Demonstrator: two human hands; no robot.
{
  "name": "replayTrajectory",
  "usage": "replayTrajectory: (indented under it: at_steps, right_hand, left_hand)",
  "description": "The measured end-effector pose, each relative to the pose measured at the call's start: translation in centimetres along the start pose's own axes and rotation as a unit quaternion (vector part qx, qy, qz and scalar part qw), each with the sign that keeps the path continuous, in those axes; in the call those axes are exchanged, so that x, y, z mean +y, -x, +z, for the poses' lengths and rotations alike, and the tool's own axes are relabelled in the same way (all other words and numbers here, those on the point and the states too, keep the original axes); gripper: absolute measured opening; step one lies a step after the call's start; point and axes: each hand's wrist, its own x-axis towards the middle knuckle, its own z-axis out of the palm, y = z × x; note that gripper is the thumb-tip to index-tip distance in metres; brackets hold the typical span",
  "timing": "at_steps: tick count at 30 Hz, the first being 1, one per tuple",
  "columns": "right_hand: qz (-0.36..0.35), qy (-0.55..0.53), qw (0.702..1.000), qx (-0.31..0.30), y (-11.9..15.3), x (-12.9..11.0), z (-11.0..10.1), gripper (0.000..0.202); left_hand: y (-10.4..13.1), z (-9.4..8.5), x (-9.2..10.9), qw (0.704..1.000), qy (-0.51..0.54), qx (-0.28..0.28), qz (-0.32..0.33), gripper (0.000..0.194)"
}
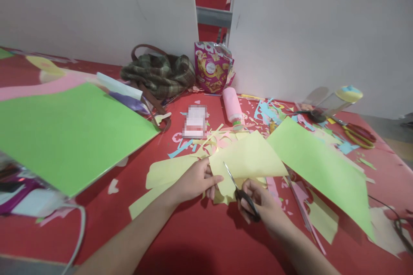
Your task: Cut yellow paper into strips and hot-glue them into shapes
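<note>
Here, two bare hands work over a red-covered table [193, 245]. The left hand [197, 179] is closed in a pinch, thumb on top and fingers beneath, on the left edge of a pale yellow sheet of thin paper [250, 154]. The right hand [260, 201] grips black-handled metal scissors [241, 194], fingers curled around the loops. The scissors' long axis slants from the right palm forward and leftward, tips pointing away from the person, the blades at the paper between the two hands; how wide they are parted is hard to tell. The sheet stretches lengthwise from the left fingertips to beyond the right hand, one corner pointing away

Under the left wrist lie flat pale yellow paper pieces [172, 169]. Right of the right hand, a bright green paper sheet [322, 172] crowds close to the yellow sheet's right end. Just beyond both hands is a litter of pink, yellow and blue paper scraps [219, 141], then a pink plastic bottle [231, 104] lying on its side and a purple snack pouch [211, 68]. Well to the left of the left hand, a large green sheet [74, 133] fills the table
</note>
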Motion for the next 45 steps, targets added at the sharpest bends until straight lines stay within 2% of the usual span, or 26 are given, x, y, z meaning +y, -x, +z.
replayTrajectory:
  at_steps: [8, 20, 26, 45]
  right_hand:
    - [-0.008, 0.009, 1.0, -0.026, 0.3, -0.5, 0.0, 0.033]
    - [-0.006, 0.012, 0.999, -0.036, 0.2, -0.1, -0.5, 0.029]
    - [-0.012, 0.006, 0.999, -0.034, 0.0, 0.3, -0.7, 0.029]
    - [-0.01, 0.009, 1.0, 0.005, 0.0, -0.1, -0.1, 0.034]
  left_hand:
    - [0.0, 0.4, 0.1, 0.999, 0.02, -0.029, 0.0, 0.02]
    - [0.1, 0.8, -0.3, 0.998, 0.006, -0.061, -0.002, 0.029]
    - [-0.1, 1.2, -0.6, 0.997, 0.015, -0.077, -0.006, 0.022]
    - [-0.1, 1.3, -0.6, 0.998, 0.012, -0.065, -0.01, 0.022]
